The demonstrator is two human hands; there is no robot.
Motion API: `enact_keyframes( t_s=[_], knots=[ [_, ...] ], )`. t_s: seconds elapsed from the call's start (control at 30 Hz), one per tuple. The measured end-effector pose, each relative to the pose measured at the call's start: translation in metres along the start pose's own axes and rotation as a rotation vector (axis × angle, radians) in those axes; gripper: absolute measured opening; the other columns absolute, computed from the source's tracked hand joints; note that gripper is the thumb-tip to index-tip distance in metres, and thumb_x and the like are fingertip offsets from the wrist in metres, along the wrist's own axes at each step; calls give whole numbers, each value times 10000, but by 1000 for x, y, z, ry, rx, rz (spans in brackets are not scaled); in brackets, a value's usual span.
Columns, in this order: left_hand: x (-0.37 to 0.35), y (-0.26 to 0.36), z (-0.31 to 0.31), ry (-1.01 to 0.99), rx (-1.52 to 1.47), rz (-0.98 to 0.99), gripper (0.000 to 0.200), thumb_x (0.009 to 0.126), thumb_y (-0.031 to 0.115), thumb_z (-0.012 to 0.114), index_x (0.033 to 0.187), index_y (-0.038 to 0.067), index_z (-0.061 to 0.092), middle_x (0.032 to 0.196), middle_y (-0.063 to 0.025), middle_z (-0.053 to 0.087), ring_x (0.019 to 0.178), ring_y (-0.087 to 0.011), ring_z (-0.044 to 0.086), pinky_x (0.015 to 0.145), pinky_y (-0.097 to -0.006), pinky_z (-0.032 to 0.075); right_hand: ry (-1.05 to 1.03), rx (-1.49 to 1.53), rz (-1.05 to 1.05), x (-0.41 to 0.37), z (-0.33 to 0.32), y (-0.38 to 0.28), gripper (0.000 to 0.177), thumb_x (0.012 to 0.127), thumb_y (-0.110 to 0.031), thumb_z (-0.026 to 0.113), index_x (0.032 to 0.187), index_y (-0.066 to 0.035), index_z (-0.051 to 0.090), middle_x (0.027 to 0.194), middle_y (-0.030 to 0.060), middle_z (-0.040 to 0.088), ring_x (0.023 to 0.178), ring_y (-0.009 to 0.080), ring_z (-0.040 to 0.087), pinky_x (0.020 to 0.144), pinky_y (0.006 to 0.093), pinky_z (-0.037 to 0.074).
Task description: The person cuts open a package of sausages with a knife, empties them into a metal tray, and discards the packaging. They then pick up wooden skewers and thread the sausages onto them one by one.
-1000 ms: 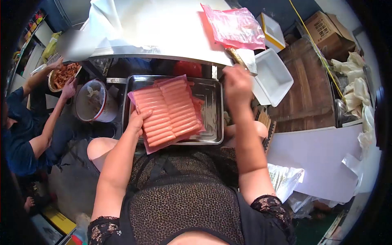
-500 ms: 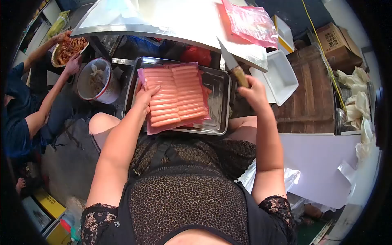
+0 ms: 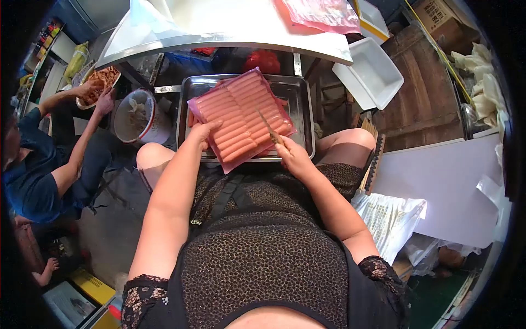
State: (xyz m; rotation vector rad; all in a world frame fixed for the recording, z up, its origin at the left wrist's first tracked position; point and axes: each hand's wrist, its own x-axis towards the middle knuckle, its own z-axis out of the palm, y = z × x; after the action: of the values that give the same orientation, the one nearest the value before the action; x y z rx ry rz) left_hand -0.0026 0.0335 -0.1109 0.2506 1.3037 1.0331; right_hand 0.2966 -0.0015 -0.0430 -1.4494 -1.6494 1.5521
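A flat clear plastic pack of sausages point(image 3: 241, 115), two columns of pink links, lies tilted over a metal tray point(image 3: 303, 115) in front of my lap. My left hand point(image 3: 204, 134) grips the pack's left edge, thumb on top and the other fingers hidden beneath. In my right hand point(image 3: 293, 157) is a knife point(image 3: 275, 137), held by its wooden handle. Its blade points up and to the left, over the right column of sausages. Some loose pink pieces show in the tray past the pack's edges.
A white table point(image 3: 230, 24) stands ahead, with a pink plastic wrapper point(image 3: 323, 15) on it. To the right is a white plastic bin point(image 3: 368, 74). At left, a bucket point(image 3: 137, 118) stands beside a person point(image 3: 55, 170) handling a bowl of reddish food point(image 3: 104, 79).
The knife has come down and left from beside the table to over the pack. The sausage pack has turned, its top tilting left. The person at left has shifted their hands.
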Motion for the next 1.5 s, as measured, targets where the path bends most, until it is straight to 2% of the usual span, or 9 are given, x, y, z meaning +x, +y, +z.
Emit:
enact_keyframes(
  t_s=[0.13, 0.2, 0.37, 0.7, 0.87, 1.1, 1.2, 1.3, 1.5],
  knots=[
    [-12, -2, 6, -170, -218, -99, 530, 769, 113, 715, 1229, -7, 481, 1187, -175, 578, 1082, -318, 584, 939, -460, 483, 139, -119, -94, -10, 6, 12, 422, 765, -201, 719, 1092, 8, 555, 949, 137, 642, 823, 219, 630, 739, 345, 501],
    [-13, -4, 9, -233, -277, -101, 528, 766, 109, 705, 1228, -10, 481, 1188, -178, 576, 1082, -322, 582, 942, -463, 482, 43, -185, 117, -17, -3, 0, 443, 720, -189, 762, 1045, 25, 551, 965, 155, 643, 848, 219, 635, 760, 347, 497],
    [-5, -13, 10, -223, -280, -47, 507, 787, 110, 643, 1245, -17, 464, 1194, -191, 566, 1099, -333, 562, 988, -477, 441, -56, -60, 154, -27, -5, 13, 430, 779, -74, 684, 1122, 18, 442, 777, 100, 569, 593, 175, 604, 453, 312, 489],
    [-18, -12, 18, -246, -189, 108, 518, 779, 29, 631, 1261, 9, 442, 1189, -175, 556, 1081, -333, 572, 964, -491, 461, -83, -318, -14, -28, -2, 18, 459, 807, -110, 668, 1196, -14, 443, 871, 132, 602, 597, 175, 612, 466, 308, 493],
    [-11, -18, 17, -233, -181, 132, 519, 764, 10, 625, 1252, 19, 448, 1148, -165, 574, 1051, -329, 586, 930, -484, 487, -164, -205, 279, -31, -1, -25, 445, 840, -131, 642, 1201, -4, 415, 813, 136, 594, 534, 189, 594, 416, 314, 473],
    [-11, -13, 19, -302, -254, 116, 545, 743, 7, 612, 1261, 9, 442, 1140, -167, 580, 1046, -329, 588, 924, -477, 489, -160, -188, 293, -33, 0, -25, 395, 862, -123, 631, 1173, -28, 407, 714, 57, 539, 490, 111, 522, 384, 271, 443],
    [-13, -10, 21, -347, -243, 117, 526, 745, 21, 611, 1249, 3, 460, 1137, -160, 587, 1053, -320, 587, 934, -460, 485, -142, -217, 277, -32, 2, -15, 496, 831, -130, 649, 1231, 7, 391, 841, 165, 609, 627, 247, 632, 518, 363, 517],
    [-15, -7, 25, -321, -237, 106, 515, 750, 30, 606, 1245, 3, 469, 1149, -154, 587, 1056, -313, 587, 940, -444, 483, 12, -359, -25, -31, 13, 14, 553, 785, -157, 680, 1231, 27, 410, 1105, 271, 575, 1090, 417, 526, 929, 427, 419],
    [-17, -6, 26, -300, -197, 120, 524, 746, 30, 609, 1250, 1, 470, 1174, -145, 582, 1085, -292, 570, 975, -414, 453, 43, -364, -31, -22, 19, 33, 490, 795, -143, 657, 1200, 11, 430, 1069, 270, 583, 1036, 422, 550, 888, 433, 445]
  ],
)
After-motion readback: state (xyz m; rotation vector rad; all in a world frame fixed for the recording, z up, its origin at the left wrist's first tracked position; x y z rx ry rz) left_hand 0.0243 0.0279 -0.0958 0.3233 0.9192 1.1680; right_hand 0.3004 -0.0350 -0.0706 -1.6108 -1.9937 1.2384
